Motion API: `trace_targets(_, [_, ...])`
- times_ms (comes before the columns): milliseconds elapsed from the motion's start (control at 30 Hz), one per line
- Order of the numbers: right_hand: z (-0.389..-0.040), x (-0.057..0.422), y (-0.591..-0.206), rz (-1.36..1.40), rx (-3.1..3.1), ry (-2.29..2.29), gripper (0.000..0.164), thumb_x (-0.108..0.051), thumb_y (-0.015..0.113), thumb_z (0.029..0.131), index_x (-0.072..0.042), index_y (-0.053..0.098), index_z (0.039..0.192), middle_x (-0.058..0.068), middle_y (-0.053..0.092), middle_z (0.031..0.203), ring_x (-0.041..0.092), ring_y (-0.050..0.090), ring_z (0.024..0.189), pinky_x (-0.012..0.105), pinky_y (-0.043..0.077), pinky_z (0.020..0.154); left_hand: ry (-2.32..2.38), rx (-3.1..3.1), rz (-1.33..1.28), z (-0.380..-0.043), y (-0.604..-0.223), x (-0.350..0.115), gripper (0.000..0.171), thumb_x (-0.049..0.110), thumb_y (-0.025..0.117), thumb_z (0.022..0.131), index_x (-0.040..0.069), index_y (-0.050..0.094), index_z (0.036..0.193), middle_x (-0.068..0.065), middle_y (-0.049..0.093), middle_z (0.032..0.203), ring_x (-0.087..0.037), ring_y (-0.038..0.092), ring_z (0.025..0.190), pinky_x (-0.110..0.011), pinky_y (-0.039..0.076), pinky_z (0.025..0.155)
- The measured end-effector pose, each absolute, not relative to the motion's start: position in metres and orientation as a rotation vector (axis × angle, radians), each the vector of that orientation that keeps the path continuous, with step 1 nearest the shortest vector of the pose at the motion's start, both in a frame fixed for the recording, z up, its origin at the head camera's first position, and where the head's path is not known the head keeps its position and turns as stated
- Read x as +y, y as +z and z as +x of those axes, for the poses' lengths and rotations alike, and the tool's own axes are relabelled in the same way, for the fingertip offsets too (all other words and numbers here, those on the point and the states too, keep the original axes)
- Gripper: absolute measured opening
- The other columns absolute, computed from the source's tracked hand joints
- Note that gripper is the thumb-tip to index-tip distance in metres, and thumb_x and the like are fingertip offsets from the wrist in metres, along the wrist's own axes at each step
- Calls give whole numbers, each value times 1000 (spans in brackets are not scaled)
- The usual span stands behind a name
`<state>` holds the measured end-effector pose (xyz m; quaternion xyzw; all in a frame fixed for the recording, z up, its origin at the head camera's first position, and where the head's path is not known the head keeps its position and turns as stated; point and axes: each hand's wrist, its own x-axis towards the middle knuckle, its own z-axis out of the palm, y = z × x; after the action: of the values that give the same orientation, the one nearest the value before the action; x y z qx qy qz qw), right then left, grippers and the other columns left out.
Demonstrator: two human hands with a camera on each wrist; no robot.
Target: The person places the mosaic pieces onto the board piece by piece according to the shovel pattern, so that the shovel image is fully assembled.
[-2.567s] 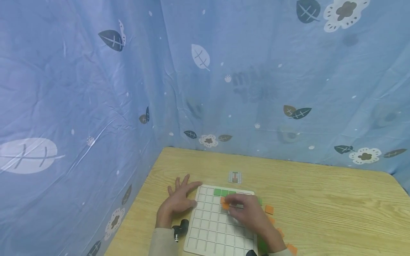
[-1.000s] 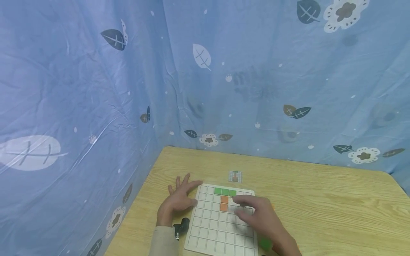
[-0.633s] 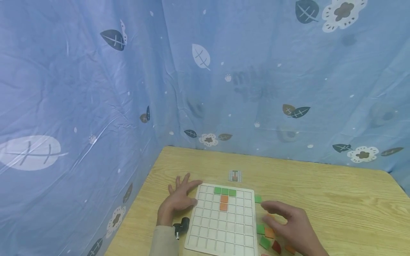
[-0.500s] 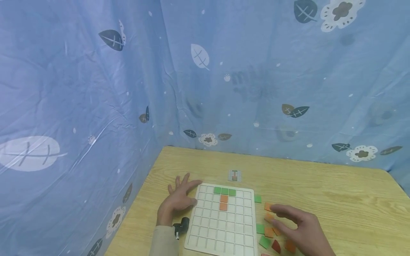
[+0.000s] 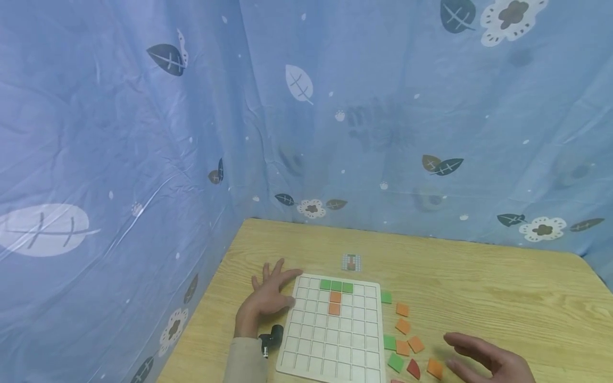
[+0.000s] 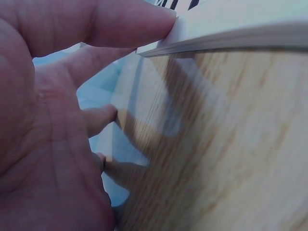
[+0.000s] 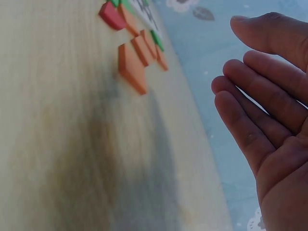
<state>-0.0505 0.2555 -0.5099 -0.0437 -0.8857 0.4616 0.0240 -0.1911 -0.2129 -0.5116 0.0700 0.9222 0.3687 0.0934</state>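
A white grid board [image 5: 318, 335] lies on the wooden table, with a row of green square tiles [image 5: 337, 286] near its far edge and two orange tiles [image 5: 334, 303] below the middle one. My left hand [image 5: 268, 295] is spread at the board's left side; in the left wrist view its thumb [image 6: 134, 21] touches the board's edge [image 6: 231, 41]. My right hand [image 5: 493, 359] is off to the right of the loose tiles, fingers relaxed and holding nothing. Nearest to it is an orange tile [image 5: 435, 368], also seen in the right wrist view as an orange tile [image 7: 131, 70].
Several loose tiles lie right of the board: orange ones [image 5: 403, 326], green ones [image 5: 395, 363] and a red quarter-round piece [image 5: 414, 368]. A small pattern card [image 5: 351, 263] lies beyond the board. A black object [image 5: 272, 340] is by my left wrist. Blue patterned curtains [image 5: 383, 133] border the table.
My right hand lets go of the orange tile, now lying flat in the grid, and moves right past the loose tiles, uncovering them. My left hand stays at the board's edge.
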Motion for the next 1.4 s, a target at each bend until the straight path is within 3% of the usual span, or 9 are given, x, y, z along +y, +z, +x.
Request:
trace_targets(167, [-46, 266, -520, -273, -2847, 1513, 55, -37, 86, 95, -8, 74, 140, 2, 82, 128, -14, 68, 102, 22, 62, 78, 1091, 2736, 209, -192, -512, -213, 83, 9, 78, 79, 30, 62, 157, -20, 12, 184, -54, -15, 167, -83, -20, 122])
trace_targets(467, [-45, 264, -537, -248, -2876, 1491, 56, -39, 89, 91, -9, 76, 137, 6, 80, 132, -12, 66, 106, 17, 58, 82, 1085, 2738, 198, -190, -512, -212, 83, 9, 77, 78, 30, 62, 157, -19, 12, 184, -54, -13, 167, -83, -20, 123])
trace_targets(833, [-52, 264, -540, -224, -3091, 1347, 63, -47, 91, 86, -14, 76, 138, 0, 80, 133, -12, 64, 111, 14, 52, 90, 1106, 2739, 209, -190, -513, -213, 84, 9, 77, 76, 29, 62, 156, -21, 13, 184, -54, -13, 167, -84, -20, 122])
trace_targets(1067, [-52, 264, -545, -213, -3102, 1317, 58, -48, 92, 84, -21, 79, 133, -6, 82, 128, -13, 64, 112, 12, 51, 90, 1097, 2742, 197, -190, -513, -212, 84, 9, 78, 76, 30, 63, 156, -20, 14, 184, -54, -13, 167, -84, -19, 122])
trace_targets(1100, [-51, 265, -547, -197, -3083, 1344, 56, -47, 93, 84, -20, 79, 132, -9, 82, 126, -14, 64, 112, 12, 51, 90, 1097, 2742, 197, -190, -513, -212, 84, 9, 77, 76, 30, 62, 156, -20, 13, 184, -54, -13, 167, -84, -19, 122])
trace_targets(1233, [-52, 274, -553, 32, -3006, 1660, 57, -30, 87, 93, -1, 71, 140, -19, 79, 125, -18, 62, 113, 12, 55, 90, 1104, 2741, 200, -190, -512, -212, 84, 9, 77, 76, 29, 63, 156, -21, 14, 184, -54, -12, 167, -84, -20, 122])
trace_targets(1300, [-53, 278, -554, 157, -2988, 1770, 57, -21, 82, 97, 8, 65, 144, -19, 78, 128, -17, 62, 114, 12, 55, 91, 1106, 2740, 198, -190, -512, -212, 83, 9, 78, 76, 29, 63, 155, -20, 14, 184, -54, -12, 167, -84, -19, 122])
trace_targets(1400, [-55, 279, -555, 230, -3029, 1604, 51, -25, 81, 99, 3, 70, 139, -16, 80, 125, -16, 64, 110, 13, 55, 88, 1109, 2739, 197, -190, -512, -212, 82, 9, 78, 77, 29, 63, 155, -20, 14, 184, -54, -12, 168, -83, -19, 123])
